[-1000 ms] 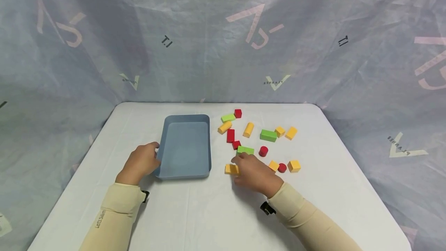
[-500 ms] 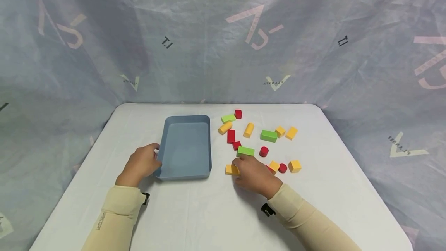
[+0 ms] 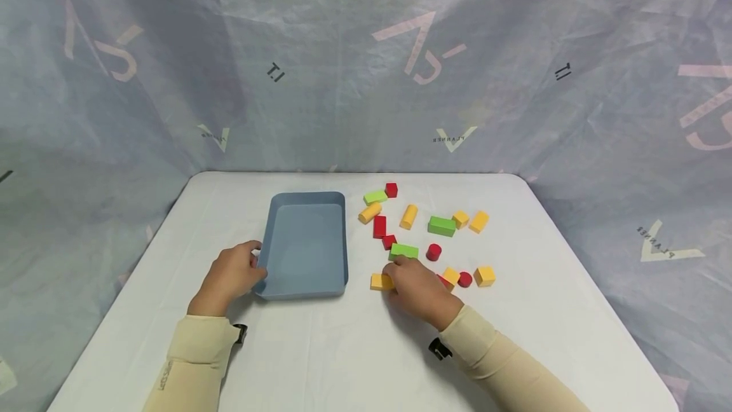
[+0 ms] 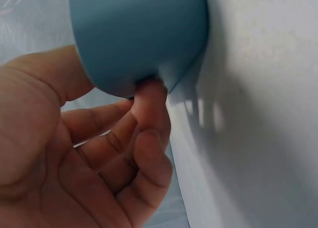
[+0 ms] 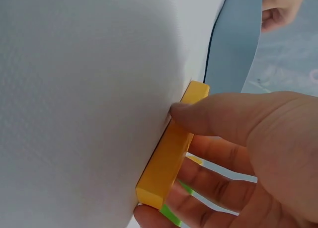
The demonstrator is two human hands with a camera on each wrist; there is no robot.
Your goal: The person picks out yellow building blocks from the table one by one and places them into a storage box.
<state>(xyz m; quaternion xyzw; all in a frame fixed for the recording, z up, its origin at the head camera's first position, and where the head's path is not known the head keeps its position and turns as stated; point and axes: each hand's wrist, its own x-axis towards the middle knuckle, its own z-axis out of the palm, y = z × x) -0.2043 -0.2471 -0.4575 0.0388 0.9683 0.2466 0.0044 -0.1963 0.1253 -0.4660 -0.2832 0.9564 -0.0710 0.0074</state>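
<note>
In the head view, my left hand (image 3: 229,278) grips the left wall of a blue-grey rectangular tray (image 3: 305,243), which lies flat. The left wrist view has the thumb on one side of the tray wall (image 4: 139,34) and curled fingers on the other. To the tray's right, my right hand (image 3: 420,288) pinches a long yellow block (image 3: 380,281) that lies on the table. The right wrist view shows the thumb along one long side of this yellow block (image 5: 166,161), with fingers at its opposite side and end. A green block (image 3: 404,251) lies just beyond that hand.
Beyond the right hand lie a red block (image 3: 380,227), a red cylinder (image 3: 434,252), a yellow cylinder (image 3: 408,216) and another green block (image 3: 441,226). A yellow cube (image 3: 484,276) is right of the hand. Grey fabric (image 3: 354,81) encloses the white table (image 3: 320,355).
The head view has tilted up slightly, so the scene sits a little lower. Both hands keep their places at the tray and the yellow block; the blocks lie as before.
</note>
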